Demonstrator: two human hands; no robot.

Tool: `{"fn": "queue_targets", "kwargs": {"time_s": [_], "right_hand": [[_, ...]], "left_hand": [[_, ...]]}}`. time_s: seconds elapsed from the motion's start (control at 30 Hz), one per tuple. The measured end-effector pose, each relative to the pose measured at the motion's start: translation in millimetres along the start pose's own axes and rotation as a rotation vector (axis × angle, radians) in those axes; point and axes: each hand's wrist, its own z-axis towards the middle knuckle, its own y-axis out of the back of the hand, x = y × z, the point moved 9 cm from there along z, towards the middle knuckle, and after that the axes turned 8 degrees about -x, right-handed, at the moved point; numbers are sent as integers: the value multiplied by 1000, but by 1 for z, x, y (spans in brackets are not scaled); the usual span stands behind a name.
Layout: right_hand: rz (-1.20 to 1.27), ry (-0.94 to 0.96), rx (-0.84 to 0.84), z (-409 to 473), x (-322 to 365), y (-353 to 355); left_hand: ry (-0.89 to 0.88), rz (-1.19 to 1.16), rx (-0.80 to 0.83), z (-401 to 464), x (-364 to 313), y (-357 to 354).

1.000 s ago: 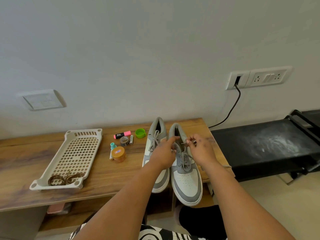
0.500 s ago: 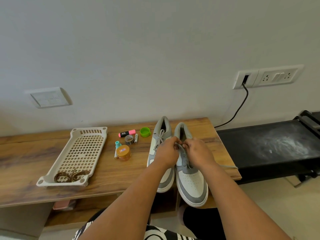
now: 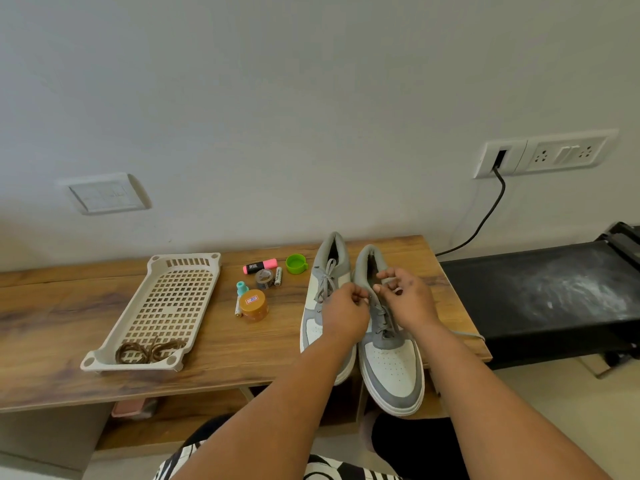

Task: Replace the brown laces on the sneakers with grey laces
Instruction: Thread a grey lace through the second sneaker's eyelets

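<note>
Two grey-and-white sneakers stand side by side, toes toward the viewer, at the right end of a wooden table [image 3: 52,306]. The left sneaker [image 3: 325,292] is already threaded with a grey lace, its ends lying loose. Both hands work at the top eyelets of the right sneaker [image 3: 391,362]. The left hand [image 3: 346,313] has its fingers curled, apparently pinching the grey lace [image 3: 381,315], though the grip is too small to make out. The right hand [image 3: 405,299] has curled fingertips near the shoe's collar; what it holds cannot be told. A loose lace end trails off the table's right edge. The removed brown laces [image 3: 149,351] lie coiled in a cream slotted tray [image 3: 180,268] well to the left, set aside out of the way.
</note>
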Motion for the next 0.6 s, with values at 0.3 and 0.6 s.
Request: {"fn": "queue_targets", "kwargs": {"time_s": [0.3, 0.6], "right_hand": [[88, -116, 109, -1, -8, -7], [-37, -24, 259, -2, 2, -4]], "left_hand": [[132, -189, -8, 1, 9, 3], [56, -309, -50, 14, -26, 44]]}}
